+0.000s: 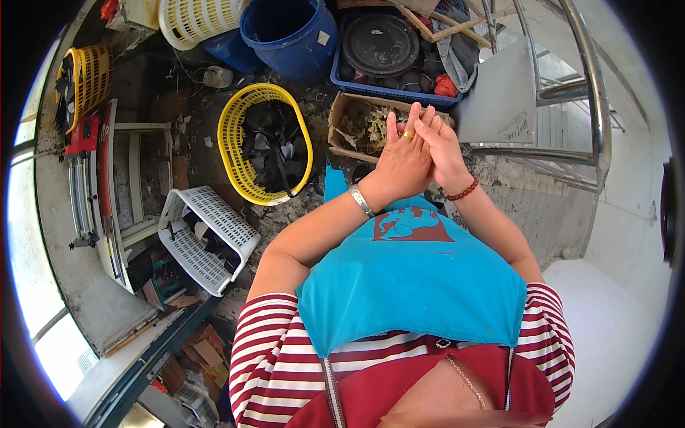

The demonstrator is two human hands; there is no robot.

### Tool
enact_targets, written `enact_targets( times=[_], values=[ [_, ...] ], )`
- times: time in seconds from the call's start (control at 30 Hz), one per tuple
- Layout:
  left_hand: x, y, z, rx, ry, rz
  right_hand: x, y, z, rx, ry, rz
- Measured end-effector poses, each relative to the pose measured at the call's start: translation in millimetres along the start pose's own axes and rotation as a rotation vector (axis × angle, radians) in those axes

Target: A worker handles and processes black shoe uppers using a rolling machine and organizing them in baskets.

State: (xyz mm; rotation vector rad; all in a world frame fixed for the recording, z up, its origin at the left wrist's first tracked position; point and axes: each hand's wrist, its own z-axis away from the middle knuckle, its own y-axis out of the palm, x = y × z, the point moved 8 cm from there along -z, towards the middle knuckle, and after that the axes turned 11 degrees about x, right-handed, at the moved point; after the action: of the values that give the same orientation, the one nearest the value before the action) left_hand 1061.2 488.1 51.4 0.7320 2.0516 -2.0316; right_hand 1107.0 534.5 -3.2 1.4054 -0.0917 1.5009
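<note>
In front of my blue apron (407, 278), my two hands meet, raised and laid against each other. A gold ring and a silver bracelet are on my left hand (404, 162) and wrist; its fingers point away from me, stretched and partly apart. My right hand (444, 151), with a dark red bead bracelet at the wrist, rests against the left one, its fingers extended too. No object shows between them, though the touching palms are hidden. Just beyond the hands is a cardboard box (347, 151) with dry, yellowish-brown scraps in it.
Left of the box stands a yellow basket (234, 171) of black pieces. A white basket (196, 260) lies tipped nearer me. Farther off are a blue barrel (289, 43) and a blue crate (396, 95) with a black lid on top. Metal railings (596, 93) rise at the right.
</note>
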Motion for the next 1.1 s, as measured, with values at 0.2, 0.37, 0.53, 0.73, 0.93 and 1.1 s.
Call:
enact_targets(
  times=[0.2, 0.37, 0.53, 0.73, 0.93, 1.1],
  values=[
    [2, -8, 8, -0.072, 0.002, -0.177, -21, -40, -34, -0.132, 0.097, -0.156],
    [-12, -16, 23, -0.129, -0.078, 0.266, 4, -156, -59, 0.057, -0.017, -0.190],
    [39, 76, 28, -0.332, -0.493, 2.186, 4, 47, 17, 0.321, -0.430, 0.998],
    [-50, 16, 40, 0.068, -0.068, 2.013, -1, -105, -67, -0.015, -0.341, 1.243],
    [84, 24, 166, -0.373, -0.605, 2.090, -125, 140, 10, 0.399, 0.419, -0.299],
    [217, 34, 338, -0.876, -0.714, 1.457, -236, 279, 10, 0.510, 0.327, 0.336]
  ],
)
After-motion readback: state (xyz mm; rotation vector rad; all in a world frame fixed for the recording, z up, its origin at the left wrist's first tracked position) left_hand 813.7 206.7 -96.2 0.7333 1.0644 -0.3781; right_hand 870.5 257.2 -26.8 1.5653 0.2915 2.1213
